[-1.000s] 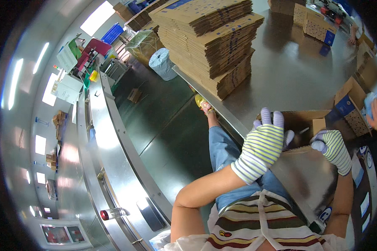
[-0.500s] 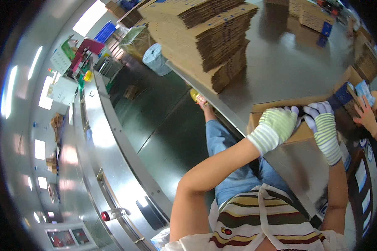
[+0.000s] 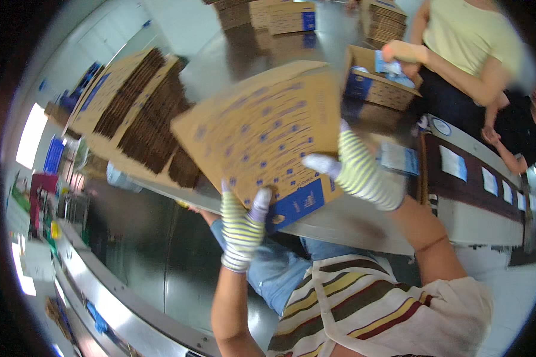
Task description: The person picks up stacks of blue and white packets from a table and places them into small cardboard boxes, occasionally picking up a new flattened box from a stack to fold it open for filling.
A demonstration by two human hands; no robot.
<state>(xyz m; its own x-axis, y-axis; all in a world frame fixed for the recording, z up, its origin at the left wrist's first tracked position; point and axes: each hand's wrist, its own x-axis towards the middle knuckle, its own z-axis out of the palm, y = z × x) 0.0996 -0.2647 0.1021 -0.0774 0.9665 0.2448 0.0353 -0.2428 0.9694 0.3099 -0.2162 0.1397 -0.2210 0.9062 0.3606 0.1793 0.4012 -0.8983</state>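
A brown cardboard box [image 3: 274, 134] with blue print and a blue band is held up, tilted, above the metal table [image 3: 357, 221]. My left hand [image 3: 244, 226], in a striped knit glove, grips its lower left edge with the thumb on the printed face. My right hand [image 3: 366, 169], gloved alike, is closed on its right edge, thumb across the face. The other fingers of both hands are partly hidden behind the cardboard. The box's far side cannot be seen.
Flattened cartons [image 3: 143, 113] are stacked at the table's left edge. An open carton [image 3: 381, 92] with blue-white packets stands at right, beside a co-worker's gloved hand [image 3: 405, 52]. A dark conveyor belt [image 3: 470, 199] carries several packets. Another box [image 3: 292, 18] sits at the back.
Both hands have lifted the box off the table and tilted it, with its printed face now showing. My view has swung right, bringing the conveyor and co-workers into sight.
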